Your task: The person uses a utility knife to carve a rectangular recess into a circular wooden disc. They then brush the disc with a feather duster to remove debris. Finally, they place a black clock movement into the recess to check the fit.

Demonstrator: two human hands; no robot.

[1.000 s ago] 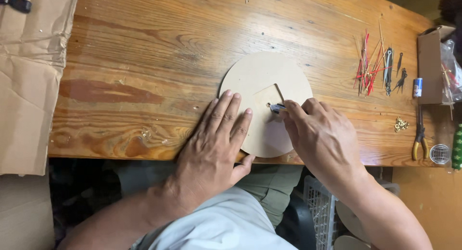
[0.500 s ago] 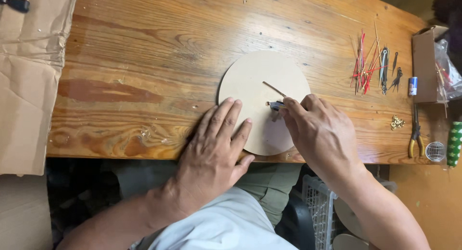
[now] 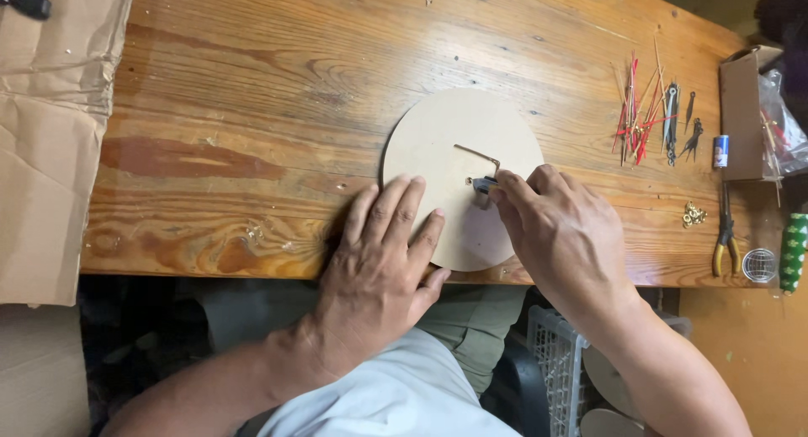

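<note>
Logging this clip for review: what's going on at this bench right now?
A person works at a wooden table on a round pale disc. The left hand lies flat on the disc's near edge, pressing it down. The right hand pinches a small metal part at the disc's centre, beside a thin bent rod. Thin red and gold sticks and pliers lie off to the right, untouched.
</note>
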